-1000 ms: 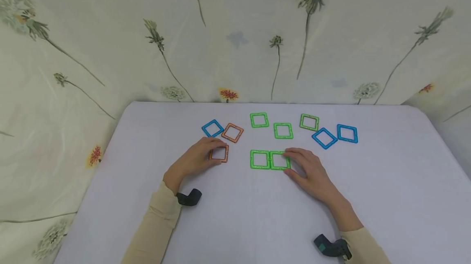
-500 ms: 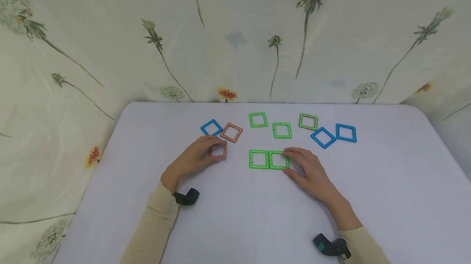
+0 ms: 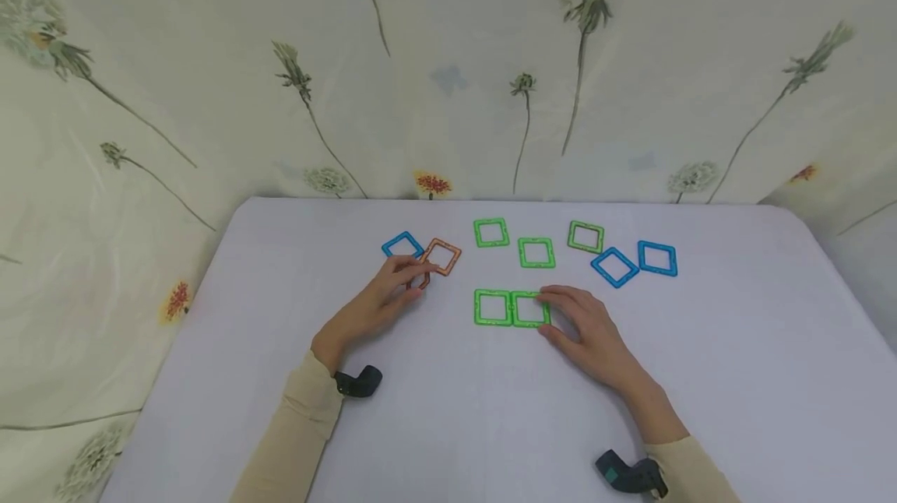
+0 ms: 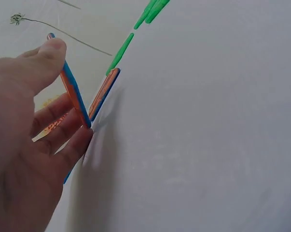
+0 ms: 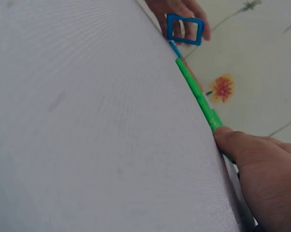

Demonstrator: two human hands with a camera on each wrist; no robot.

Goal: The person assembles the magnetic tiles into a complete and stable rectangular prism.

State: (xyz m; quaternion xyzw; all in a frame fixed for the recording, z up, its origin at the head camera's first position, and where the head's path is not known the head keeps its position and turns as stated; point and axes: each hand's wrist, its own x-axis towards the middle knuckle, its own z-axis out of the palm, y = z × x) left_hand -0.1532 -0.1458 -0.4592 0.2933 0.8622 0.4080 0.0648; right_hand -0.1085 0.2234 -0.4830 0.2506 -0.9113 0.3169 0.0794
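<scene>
My left hand (image 3: pixel 370 307) pinches a square magnetic tile frame (image 4: pixel 74 92) between thumb and fingers, tilted up off the table. One face of it is orange; its other face (image 5: pixel 186 43) shows blue in the right wrist view. Just beyond, an orange tile (image 3: pixel 448 244) lies flat beside a blue tile (image 3: pixel 392 240), which my left fingers partly cover. My right hand (image 3: pixel 592 335) grips the right edge of a green tile (image 3: pixel 525 294), thumb at the near side and fingers at the far side. That tile lies edge to edge with another green tile (image 3: pixel 494 323) on its left.
Farther back on the white table (image 3: pixel 448 409) lie two bright green tiles, one (image 3: pixel 491 244) left of the other (image 3: pixel 536 265). Toward the right are a darker green tile (image 3: pixel 585 223) and two blue tiles, one turned diagonally (image 3: pixel 604 276). A flower-patterned cloth (image 3: pixel 448 121) hangs behind.
My left hand has lifted the held orange tile from lying flat and tilted it up, moving slightly away toward the other orange tile. My right hand and the green pair stay put.
</scene>
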